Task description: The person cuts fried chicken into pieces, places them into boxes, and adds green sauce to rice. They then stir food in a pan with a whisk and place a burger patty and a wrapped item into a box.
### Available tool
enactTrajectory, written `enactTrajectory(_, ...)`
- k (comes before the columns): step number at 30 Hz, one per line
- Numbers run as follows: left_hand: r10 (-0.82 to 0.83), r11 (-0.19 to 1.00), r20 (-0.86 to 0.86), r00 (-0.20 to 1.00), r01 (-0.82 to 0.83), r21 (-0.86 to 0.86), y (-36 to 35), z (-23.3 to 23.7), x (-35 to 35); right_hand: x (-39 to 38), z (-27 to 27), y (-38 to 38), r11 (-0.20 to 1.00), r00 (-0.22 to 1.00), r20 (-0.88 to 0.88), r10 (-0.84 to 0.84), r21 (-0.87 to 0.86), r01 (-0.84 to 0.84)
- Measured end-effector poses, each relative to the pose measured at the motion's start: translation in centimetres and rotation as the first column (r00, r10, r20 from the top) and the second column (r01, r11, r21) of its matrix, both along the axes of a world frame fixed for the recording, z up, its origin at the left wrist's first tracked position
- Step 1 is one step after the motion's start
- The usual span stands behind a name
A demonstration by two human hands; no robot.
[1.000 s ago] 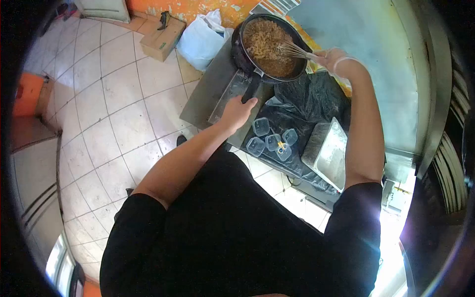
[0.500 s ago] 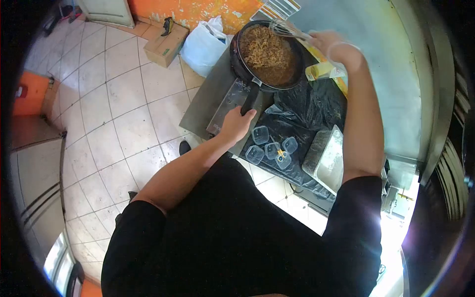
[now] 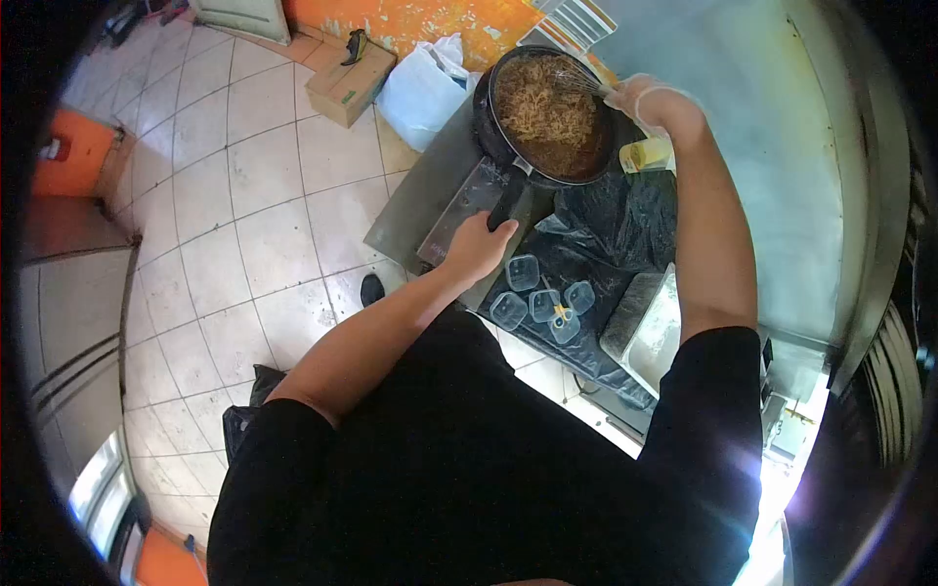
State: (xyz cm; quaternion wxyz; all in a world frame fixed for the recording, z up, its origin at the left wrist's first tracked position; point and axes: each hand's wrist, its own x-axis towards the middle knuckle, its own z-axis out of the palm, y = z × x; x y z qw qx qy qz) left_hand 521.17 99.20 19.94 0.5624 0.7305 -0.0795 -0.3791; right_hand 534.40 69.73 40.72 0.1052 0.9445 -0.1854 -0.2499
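My left hand (image 3: pixel 478 244) is wrapped round the black handle of a frying pan (image 3: pixel 508 198). The pan sits on a stove and holds brown, shredded-looking food (image 3: pixel 549 109) with darker liquid along its lower side. In my right hand (image 3: pixel 653 104), which wears a clear plastic glove, is a wire whisk (image 3: pixel 583 84). The whisk's wires reach over the upper right of the pan, against the food. Just below my right wrist stands a container with a yellow label (image 3: pixel 643 154). My right fingers are partly hidden by the glove and the hand's angle.
Several small clear plastic tubs (image 3: pixel 523 272) and yellow-handled scissors (image 3: pixel 562 313) lie on black plastic sheeting (image 3: pixel 616 220). A metal tray (image 3: pixel 653 342) is at the right. A white bag (image 3: pixel 420 96) and cardboard box (image 3: pixel 352 86) stand beyond the stove, by the orange wall.
The whisk has moved from above the pan's upper rim down into the food, my right hand lowering with it. My left hand keeps its hold on the handle. The whole view has shifted slightly.
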Motion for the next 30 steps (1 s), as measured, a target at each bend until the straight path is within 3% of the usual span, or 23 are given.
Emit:
enactTrajectory(1,-0.004,1.000,-0.002,1.000,0.004,0.001,-0.1,-0.1,0.0,-0.3,-0.3,-0.1,0.995,1.000,-0.023,-0.004,-0.103,0.002)
enactTrajectory(7,0.002,1.000,0.010,1.000,-0.002,0.011,0.1,0.7,0.1,-1.8,2.6,-1.8,0.996,0.986,-0.161,0.042,-0.071,-0.054)
enactTrajectory(11,0.009,1.000,0.032,0.999,-0.008,-0.020,-0.2,-0.3,0.0,-2.0,1.7,-1.5,0.992,0.962,-0.262,0.075,-0.080,-0.100)
enactTrajectory(13,0.004,1.000,0.036,0.999,-0.004,-0.002,-0.1,0.1,0.2,-1.7,4.4,-0.3,0.986,0.969,-0.187,-0.159,0.021,0.166)
enactTrajectory(14,-0.001,1.000,0.035,0.999,0.000,0.013,-0.1,0.2,0.2,-1.8,3.4,-1.5,0.986,0.969,-0.189,-0.156,0.022,0.163)
enactTrajectory(15,0.001,1.000,0.033,0.999,-0.001,0.013,-0.1,0.3,0.3,-2.2,1.6,-3.8,0.990,0.977,-0.169,0.131,0.077,-0.119)
enactTrajectory(16,0.010,1.000,0.008,1.000,-0.010,0.002,-0.1,0.2,0.3,-2.5,1.0,-4.2,0.912,0.905,-0.133,0.405,0.125,-0.390)
enactTrajectory(21,-0.021,0.995,-0.143,0.990,0.006,-0.103,0.7,0.5,0.5,-0.9,2.6,-2.5,0.967,0.970,-0.120,0.211,0.172,-0.189)
enactTrajectory(23,-0.018,0.984,-0.302,0.953,-0.038,-0.176,1.1,0.3,0.6,0.0,3.2,-2.6,0.964,1.000,0.008,0.003,0.264,-0.005)
enactTrajectory(25,-0.053,0.983,-0.331,0.942,-0.009,-0.183,1.6,0.8,0.8,-0.5,2.4,0.5,0.979,0.997,0.074,0.021,0.199,-0.035)
enactTrajectory(27,-0.092,0.981,-0.354,0.931,0.025,-0.191,1.8,0.6,0.7,-1.0,-0.3,2.3,0.951,0.963,0.001,0.268,-0.157,-0.265)
enactTrajectory(28,-0.089,0.976,-0.306,0.948,0.021,-0.218,1.5,0.2,0.5,0.3,-0.1,2.0,0.974,0.973,-0.113,0.201,-0.078,-0.211)
enactTrajectory(29,-0.078,0.970,-0.258,0.963,0.013,-0.244,1.3,-0.2,0.4,1.4,0.0,1.6,0.973,0.972,-0.112,0.207,-0.081,-0.217)
enactTrajectory(30,-0.073,0.970,-0.258,0.963,0.008,-0.243,1.3,-0.4,0.4,2.2,0.2,0.7,0.998,0.993,-0.095,0.063,-0.021,-0.065)
